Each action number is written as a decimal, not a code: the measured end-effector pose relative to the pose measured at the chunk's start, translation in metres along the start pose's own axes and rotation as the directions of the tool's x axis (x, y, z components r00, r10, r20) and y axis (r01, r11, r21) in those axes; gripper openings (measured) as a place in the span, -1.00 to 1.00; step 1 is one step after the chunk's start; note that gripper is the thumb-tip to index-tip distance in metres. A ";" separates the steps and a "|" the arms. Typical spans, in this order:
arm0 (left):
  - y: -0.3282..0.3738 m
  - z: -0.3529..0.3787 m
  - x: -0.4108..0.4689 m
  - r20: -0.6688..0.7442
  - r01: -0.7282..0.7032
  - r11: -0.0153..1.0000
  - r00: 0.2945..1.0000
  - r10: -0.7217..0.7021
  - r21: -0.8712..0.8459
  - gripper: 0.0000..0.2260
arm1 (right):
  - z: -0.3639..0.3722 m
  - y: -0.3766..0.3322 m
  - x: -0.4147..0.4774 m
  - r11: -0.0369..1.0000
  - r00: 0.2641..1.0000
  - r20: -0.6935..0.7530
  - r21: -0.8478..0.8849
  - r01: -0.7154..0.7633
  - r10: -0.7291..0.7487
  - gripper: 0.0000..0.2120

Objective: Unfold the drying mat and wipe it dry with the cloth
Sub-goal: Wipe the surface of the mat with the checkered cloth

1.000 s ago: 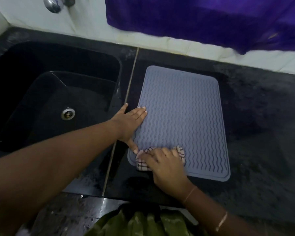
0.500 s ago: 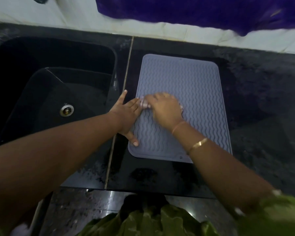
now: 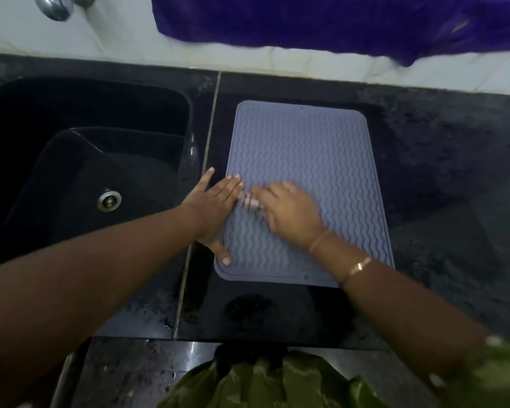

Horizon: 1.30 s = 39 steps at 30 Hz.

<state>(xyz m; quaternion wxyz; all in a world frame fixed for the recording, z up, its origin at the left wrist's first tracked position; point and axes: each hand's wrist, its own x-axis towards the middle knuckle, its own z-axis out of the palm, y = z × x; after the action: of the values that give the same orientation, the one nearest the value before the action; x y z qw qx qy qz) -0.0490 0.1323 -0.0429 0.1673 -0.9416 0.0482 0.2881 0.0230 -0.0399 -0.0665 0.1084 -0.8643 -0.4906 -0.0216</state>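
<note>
Grey wavy-ribbed rectangular silicone drying mat (image 3: 306, 154): lying unfolded and flat by the left edge of the black stone surface (image 3: 442, 178), beside the black sink (image 3: 71, 178), its long axis running from front edge to back. Person's left hand (image 3: 215, 207): fingers straight, pressing the mat's left border. Person's right hand (image 3: 289, 214): fingers curling over the small checked cloth (image 3: 249, 202), pressing it mid-mat.

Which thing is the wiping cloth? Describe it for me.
Right of the black sink, a grey wavy-ribbed mat lies on the counter. Near its left edge the right hand holds the cloth down, mostly hidden. Only a pale patterned scrap shows, poking out toward the left hand.
</note>
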 end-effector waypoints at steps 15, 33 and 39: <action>0.005 -0.005 0.003 0.044 0.027 1.000 0.999 -0.028 0.013 0.38 | -0.001 -0.030 -0.032 0.996 0.998 -0.054 0.092 0.018 -0.013 -0.66; 0.034 -0.041 0.083 -0.163 0.111 0.714 0.939 -0.303 -0.691 -0.26 | -0.069 0.096 0.087 0.506 0.707 -0.289 0.855 -0.113 0.646 -0.73; 0.050 -0.009 0.090 -0.417 0.047 0.711 0.781 -0.464 -0.702 -0.52 | -0.003 0.100 0.112 0.918 0.898 -0.223 0.212 -0.335 0.379 -0.64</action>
<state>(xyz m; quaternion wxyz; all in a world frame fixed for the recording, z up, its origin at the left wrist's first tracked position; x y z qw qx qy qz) 0.0209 0.0831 -0.1001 -0.1566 -0.9761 -0.1466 -0.0346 0.1663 0.0040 -0.0643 0.2462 -0.9171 -0.3050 -0.0731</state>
